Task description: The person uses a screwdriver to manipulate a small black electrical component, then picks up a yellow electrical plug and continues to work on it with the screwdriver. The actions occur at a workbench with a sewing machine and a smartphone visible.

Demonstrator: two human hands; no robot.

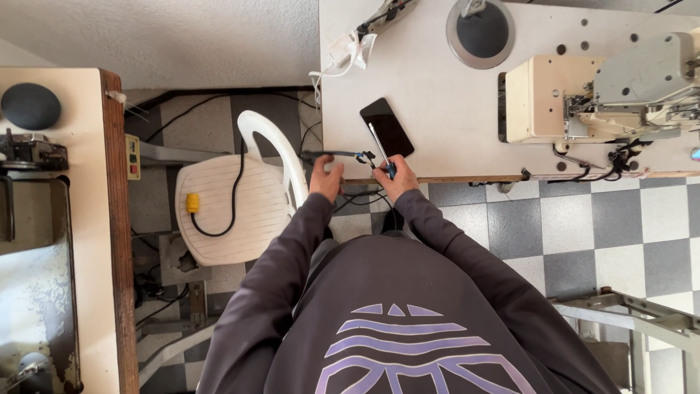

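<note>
My left hand (pixel 326 177) grips a black cable (pixel 332 154) at the front left edge of the pale work table (pixel 452 131). The cable ends in short stripped coloured wires (pixel 367 158). My right hand (pixel 397 181) holds a screwdriver (pixel 380 148) with a blue handle, its metal shaft pointing away from me and crossing the wire ends. A black phone (pixel 387 126) lies flat on the table just beyond the screwdriver tip. Both hands are close together at the table edge.
A cream industrial sewing machine (pixel 605 91) stands on the table's right part, a round dark disc (pixel 480 32) behind it. A white plastic chair (pixel 230 208) with a black cable and yellow plug sits to my left. Another machine table (pixel 69 219) is far left. Checkered floor lies right.
</note>
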